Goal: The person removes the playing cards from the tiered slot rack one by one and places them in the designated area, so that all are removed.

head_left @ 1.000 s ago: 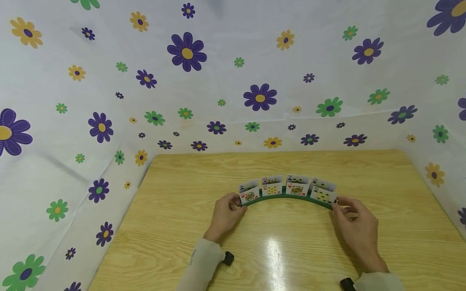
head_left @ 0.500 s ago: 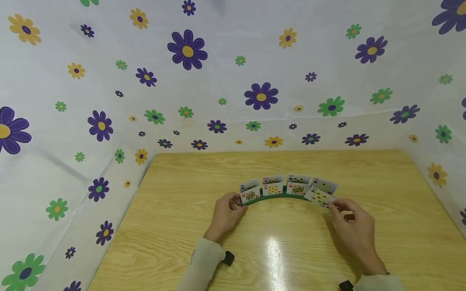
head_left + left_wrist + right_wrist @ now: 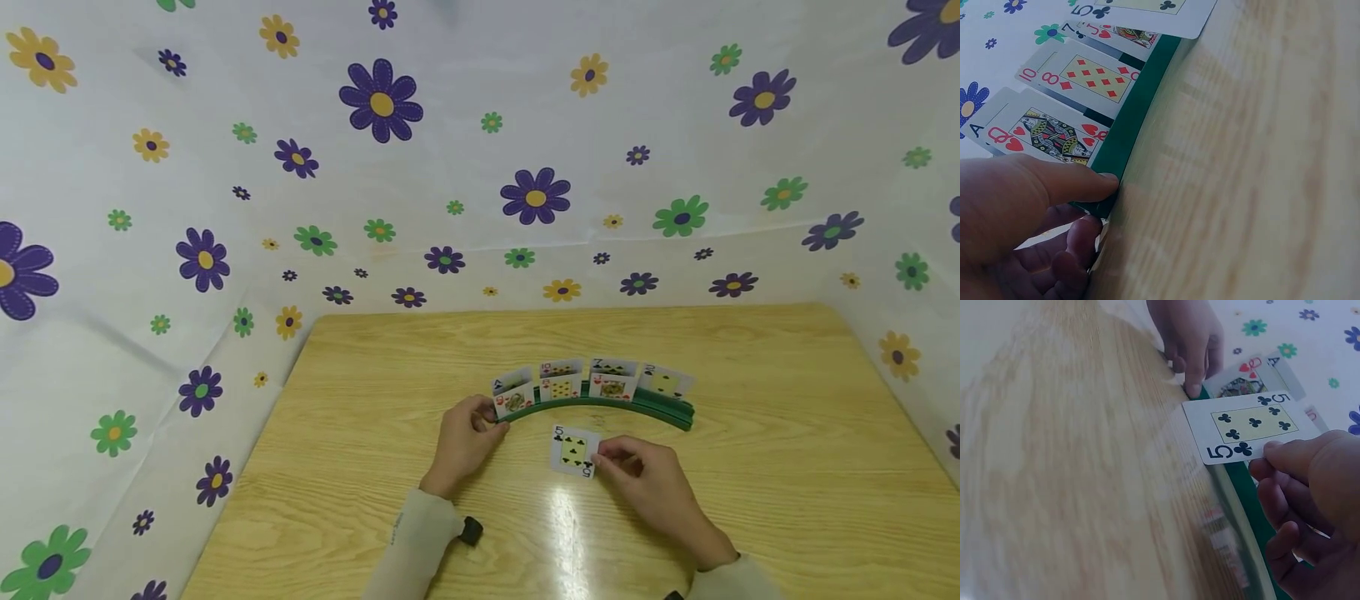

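A curved green card holder (image 3: 660,408) stands on the table with playing cards upright in two rows. Its left end is pinched by my left hand (image 3: 467,442), thumb in front, beside the queen of hearts (image 3: 1057,137). My right hand (image 3: 652,487) pinches the five of clubs (image 3: 573,451) by its edge, face up, in front of the holder's middle. The eight of diamonds (image 3: 1097,78) and the jack of hearts (image 3: 612,387) fill other front places. Behind them show an ace, a ten and a seven. At the right end the two (image 3: 666,382) stands alone in the back row.
The wooden table (image 3: 360,533) reaches back to a white flowered cloth (image 3: 450,167), which rises behind it and at both sides. A bright reflection lies on the tabletop in front of the right hand.
My right hand has let go of the holder's right end, drawn the five of clubs out of the front row, and carried it left and toward me. My left hand has stayed put.
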